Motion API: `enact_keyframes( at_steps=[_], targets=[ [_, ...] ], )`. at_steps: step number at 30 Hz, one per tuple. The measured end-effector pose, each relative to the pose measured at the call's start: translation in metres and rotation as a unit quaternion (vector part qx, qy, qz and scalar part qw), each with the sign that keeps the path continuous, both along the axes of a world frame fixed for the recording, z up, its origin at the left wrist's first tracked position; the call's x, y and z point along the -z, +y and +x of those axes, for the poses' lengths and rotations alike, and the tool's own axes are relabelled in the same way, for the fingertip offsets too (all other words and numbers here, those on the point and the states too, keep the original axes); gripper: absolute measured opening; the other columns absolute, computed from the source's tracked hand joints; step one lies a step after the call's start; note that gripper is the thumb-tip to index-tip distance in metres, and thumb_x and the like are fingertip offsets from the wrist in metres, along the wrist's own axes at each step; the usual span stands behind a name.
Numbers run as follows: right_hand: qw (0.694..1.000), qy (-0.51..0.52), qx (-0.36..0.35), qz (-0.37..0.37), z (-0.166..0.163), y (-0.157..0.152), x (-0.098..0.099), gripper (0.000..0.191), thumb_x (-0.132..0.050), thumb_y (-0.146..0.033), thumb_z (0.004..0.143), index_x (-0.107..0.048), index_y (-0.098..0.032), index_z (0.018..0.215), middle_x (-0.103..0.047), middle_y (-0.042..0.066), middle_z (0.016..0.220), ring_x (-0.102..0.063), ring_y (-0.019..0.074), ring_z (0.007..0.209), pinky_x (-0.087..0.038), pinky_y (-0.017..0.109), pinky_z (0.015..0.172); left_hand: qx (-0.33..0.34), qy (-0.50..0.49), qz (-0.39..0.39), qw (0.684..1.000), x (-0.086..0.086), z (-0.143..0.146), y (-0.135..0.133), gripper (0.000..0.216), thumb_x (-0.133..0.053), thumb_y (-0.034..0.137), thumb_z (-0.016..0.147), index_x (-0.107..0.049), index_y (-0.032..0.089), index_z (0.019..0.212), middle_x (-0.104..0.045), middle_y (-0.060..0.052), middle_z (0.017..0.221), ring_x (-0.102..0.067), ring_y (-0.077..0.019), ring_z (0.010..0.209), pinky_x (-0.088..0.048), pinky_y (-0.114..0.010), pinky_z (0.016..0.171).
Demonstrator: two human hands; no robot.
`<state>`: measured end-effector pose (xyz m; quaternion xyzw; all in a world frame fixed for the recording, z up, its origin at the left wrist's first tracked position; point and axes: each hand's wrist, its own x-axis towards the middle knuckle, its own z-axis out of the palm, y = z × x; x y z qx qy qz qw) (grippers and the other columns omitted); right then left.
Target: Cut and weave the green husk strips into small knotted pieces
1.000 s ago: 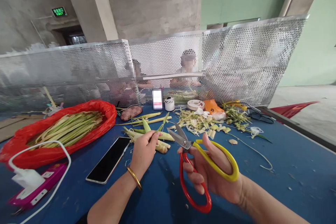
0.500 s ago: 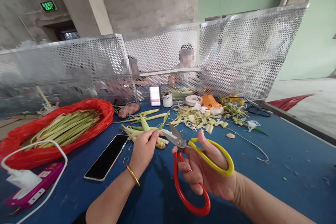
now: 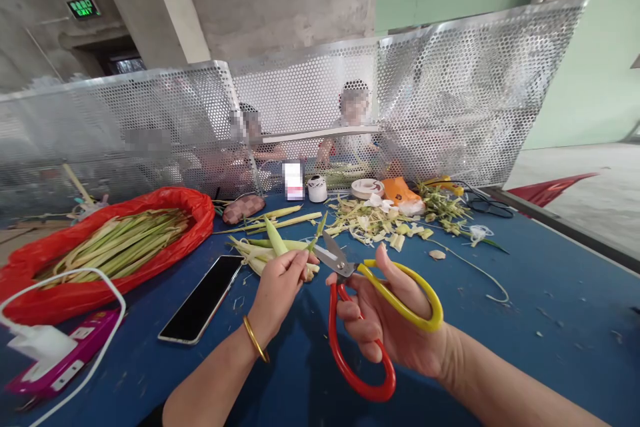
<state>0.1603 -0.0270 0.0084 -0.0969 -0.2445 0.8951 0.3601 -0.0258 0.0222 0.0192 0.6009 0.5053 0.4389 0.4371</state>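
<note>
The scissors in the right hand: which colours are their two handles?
One handle of the scissors is yellow, the other red; the head view shows both clearly.

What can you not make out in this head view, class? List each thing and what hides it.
- People behind the mesh screen: veiled by its holes, faces blurred.
- Left hand grip on the green stalk: the stalk's lower end is hidden by the fingers.
- Scissors in the right hand: blade tips overlap the stalks.
- Charger cable: cut off by the bottom edge.

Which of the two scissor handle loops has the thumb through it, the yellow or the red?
The yellow loop: the right hand has its thumb through it, while the fingers curl through the red loop below.
</note>
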Motion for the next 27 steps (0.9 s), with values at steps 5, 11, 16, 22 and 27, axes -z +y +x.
enact_keyframes(
  at_steps=[5,11,16,22,27],
  targets=[
    [1.000,-0.011,0.012,-0.004,-0.001,0.000,0.000,0.079,-0.023,-0.081,0.080,-0.053,-0.016,0.114,-0.051,0.002,0.073,-0.042,0.0081,0.048,-0.045,0.023,0.048,-0.014,-0.011,-0.001,1.000,0.001,0.001,-0.002,0.035,-0.057,0.051,0.080,-0.056,0.017,0.081,-0.044,0.007,0.055,-0.036,-0.0054,0.042,-0.027,-0.018,0.041],
    [0.998,-0.054,0.013,-0.004,-0.001,0.001,0.002,0.073,-0.028,-0.078,0.083,-0.053,-0.016,0.114,-0.052,0.002,0.072,-0.045,0.0094,0.048,-0.049,0.025,0.047,-0.075,0.063,0.076,0.992,-0.001,-0.005,0.005,0.034,-0.067,0.038,0.074,-0.048,0.020,0.096,-0.062,0.003,0.066,-0.061,-0.0136,0.059,-0.046,-0.024,0.057],
    [0.985,-0.129,0.109,0.026,-0.007,-0.005,0.002,0.045,-0.063,-0.052,0.081,-0.055,-0.018,0.109,-0.055,0.000,0.069,-0.047,0.0102,0.050,-0.047,0.025,0.046,-0.049,0.117,0.074,0.989,-0.005,-0.008,0.005,0.024,-0.060,0.044,0.079,-0.054,0.020,0.081,-0.057,0.003,0.063,-0.052,-0.0113,0.051,-0.037,-0.022,0.047],
    [0.890,-0.235,0.378,0.098,-0.011,0.000,0.003,0.063,-0.084,-0.025,0.060,-0.053,-0.021,0.115,-0.068,0.003,0.087,-0.060,0.0145,0.063,-0.050,0.031,0.063,0.205,0.064,-0.146,0.966,-0.016,-0.008,-0.013,0.026,-0.060,0.044,0.080,-0.057,0.019,0.074,-0.039,0.008,0.050,-0.027,-0.0055,0.040,-0.018,-0.021,0.040],
    [0.883,-0.224,0.385,0.148,-0.012,0.005,0.005,0.071,-0.085,-0.019,0.054,-0.052,-0.021,0.117,-0.067,0.000,0.082,-0.061,0.0144,0.063,-0.051,0.030,0.063,0.323,-0.017,-0.304,0.896,-0.020,-0.006,-0.025,0.028,-0.063,0.044,0.080,-0.056,0.017,0.078,-0.039,0.009,0.054,-0.019,-0.0008,0.035,-0.008,-0.021,0.037]
  ],
)
